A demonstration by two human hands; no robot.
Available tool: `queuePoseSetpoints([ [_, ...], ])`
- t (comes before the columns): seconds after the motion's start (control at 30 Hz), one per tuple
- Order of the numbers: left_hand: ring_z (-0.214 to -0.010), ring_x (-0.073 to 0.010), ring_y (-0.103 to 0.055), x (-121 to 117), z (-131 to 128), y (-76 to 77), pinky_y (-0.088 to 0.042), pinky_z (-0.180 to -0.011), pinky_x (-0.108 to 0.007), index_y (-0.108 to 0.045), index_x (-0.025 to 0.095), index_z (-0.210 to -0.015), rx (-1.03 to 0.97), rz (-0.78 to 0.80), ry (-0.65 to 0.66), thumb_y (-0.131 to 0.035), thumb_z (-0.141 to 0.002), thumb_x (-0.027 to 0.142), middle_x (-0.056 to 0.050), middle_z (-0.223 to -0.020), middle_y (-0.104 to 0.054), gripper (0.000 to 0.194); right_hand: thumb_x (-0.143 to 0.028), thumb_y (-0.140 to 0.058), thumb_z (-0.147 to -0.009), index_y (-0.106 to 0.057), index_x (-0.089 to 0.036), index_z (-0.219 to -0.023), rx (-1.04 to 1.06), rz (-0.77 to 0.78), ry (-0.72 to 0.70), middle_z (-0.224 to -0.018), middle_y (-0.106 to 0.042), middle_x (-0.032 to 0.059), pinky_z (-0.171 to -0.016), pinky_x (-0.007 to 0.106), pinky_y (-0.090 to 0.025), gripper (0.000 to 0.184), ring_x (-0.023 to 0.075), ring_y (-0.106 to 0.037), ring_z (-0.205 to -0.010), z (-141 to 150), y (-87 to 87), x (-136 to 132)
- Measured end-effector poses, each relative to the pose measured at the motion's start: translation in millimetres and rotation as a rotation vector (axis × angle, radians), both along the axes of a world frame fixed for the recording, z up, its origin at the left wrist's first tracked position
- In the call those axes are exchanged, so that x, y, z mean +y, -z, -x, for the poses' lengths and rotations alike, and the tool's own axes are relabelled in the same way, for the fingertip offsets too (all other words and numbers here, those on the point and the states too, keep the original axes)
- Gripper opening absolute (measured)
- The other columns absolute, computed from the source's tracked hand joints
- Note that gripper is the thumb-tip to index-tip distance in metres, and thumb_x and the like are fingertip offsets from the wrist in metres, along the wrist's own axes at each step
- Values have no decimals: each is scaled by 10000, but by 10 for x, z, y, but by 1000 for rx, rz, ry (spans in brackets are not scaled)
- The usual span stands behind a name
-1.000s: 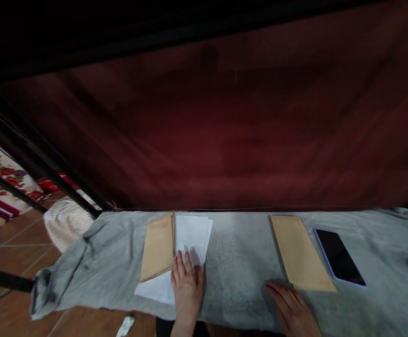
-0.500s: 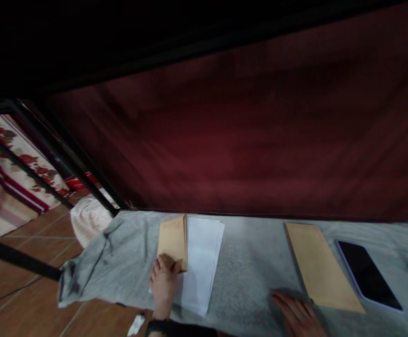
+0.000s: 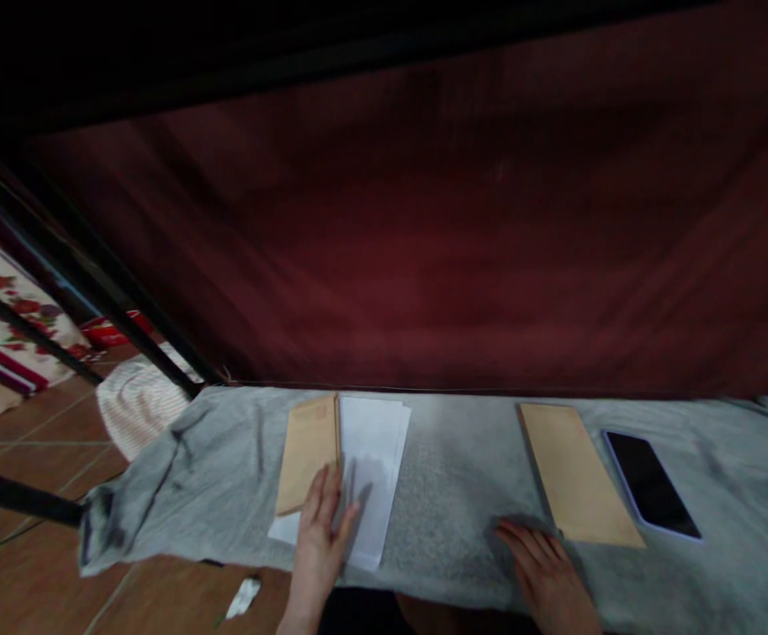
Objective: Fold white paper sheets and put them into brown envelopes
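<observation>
A small stack of brown envelopes lies partly over several white sheets of paper on the left of the grey cloth. My left hand is over the near right corner of the stack, its fingers stretched out and the thumb over the paper; whether it touches is hard to tell. Resting on the cloth, my right hand has its fingers extended and holds nothing. Just beyond it lies another brown envelope, flat and apart from the stack.
A smartphone in a pale purple case lies right of the single envelope. Grey cloth covers the surface, backed by a dark red curtain. Black metal bars stand at the left, above a tiled floor with a white scrap.
My left hand has slid right and nearer me, from on top of the envelope stack to its edge over the paper. My right hand stays by the single envelope. The view has shifted slightly.
</observation>
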State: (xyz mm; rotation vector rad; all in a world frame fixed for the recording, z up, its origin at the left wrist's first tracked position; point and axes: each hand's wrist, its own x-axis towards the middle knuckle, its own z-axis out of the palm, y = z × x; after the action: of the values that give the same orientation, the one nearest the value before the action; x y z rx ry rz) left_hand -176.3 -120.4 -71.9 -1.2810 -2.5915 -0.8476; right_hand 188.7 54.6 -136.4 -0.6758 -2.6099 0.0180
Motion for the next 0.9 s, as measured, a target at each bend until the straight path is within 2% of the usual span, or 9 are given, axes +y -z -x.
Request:
queuePoseSetpoints([
  [0.07,-1449,-261,-394,-91,-195,89,-348,-1186,-465,-496,283,-1447,12,133,240,-546,-903,523,-61,-1570,-440,596,-88,-479,-867,-566,-301,-1379,-6,8,14,-1368,-639,-21,-996,341,-400,562,201,-624,-1160,11,-35,-20],
  [0.1,-1458,-272,-381,-137,-277,140,-337,-1191,-480,-489,289,-1456,33,180,287,-576,-883,541,-64,-1577,-427,632,-85,-479,-865,-563,-300,-1380,-7,11,19,-1371,-637,-20,-1001,342,-395,564,201,-621,-1164,16,-49,-27],
  [0.2,-1445,-287,-400,-237,-410,260,-324,-1197,-512,-473,276,-1471,94,244,275,-607,-867,519,-78,-1561,-438,665,-79,-478,-864,-563,-290,-1375,-11,24,25,-1372,-636,-15,-1005,346,-385,560,202,-617,-1167,26,-82,-42],
  [0.3,-1426,-261,-432,-242,-406,269,-331,-1198,-490,-493,229,-1459,87,287,229,-546,-908,446,-89,-1538,-463,595,-77,-480,-863,-569,-283,-1363,-15,44,29,-1370,-637,-10,-1007,354,-382,549,204,-617,-1163,31,-111,-52],
  [0.4,-1405,-248,-462,-182,-382,179,-350,-1193,-468,-564,205,-1398,48,382,197,-498,-922,360,-90,-1498,-516,505,-75,-480,-863,-568,-278,-1363,-18,64,29,-1368,-637,-4,-1013,361,-382,547,208,-614,-1165,36,-137,-58],
  [0.53,-1302,-250,-577,-111,-405,5,-452,-1121,-404,-646,208,-1305,25,494,138,-431,-899,163,-92,-1388,-631,461,-67,-476,-865,-584,-265,-1345,-12,83,39,-1344,-653,4,-1025,363,-381,531,209,-615,-1161,47,-166,-70],
  [0.67,-1125,-243,-693,-31,-522,-186,-535,-1013,-387,-660,213,-1273,74,445,121,-362,-897,57,-89,-1226,-730,505,-53,-477,-852,-592,-277,-1343,15,148,52,-1342,-652,6,-1040,367,-394,552,209,-609,-1180,61,-205,-87],
  [0.8,-1067,-210,-714,210,-882,-344,-568,-959,-341,-655,182,-1256,244,265,283,-378,-918,46,-87,-1207,-738,457,-78,-459,-864,-658,-273,-1258,113,374,83,-1308,-670,24,-1067,395,-422,483,215,-614,-1186,117,-264,-79],
  [0.9,-1022,-207,-726,463,-1330,-351,-601,-894,-326,-653,163,-1248,327,167,439,-423,-902,44,-89,-1185,-745,432,-223,-429,-947,-690,-246,-1215,317,640,174,-1263,-695,61,-1083,437,-441,374,240,-624,-1188,202,-313,-38],
])
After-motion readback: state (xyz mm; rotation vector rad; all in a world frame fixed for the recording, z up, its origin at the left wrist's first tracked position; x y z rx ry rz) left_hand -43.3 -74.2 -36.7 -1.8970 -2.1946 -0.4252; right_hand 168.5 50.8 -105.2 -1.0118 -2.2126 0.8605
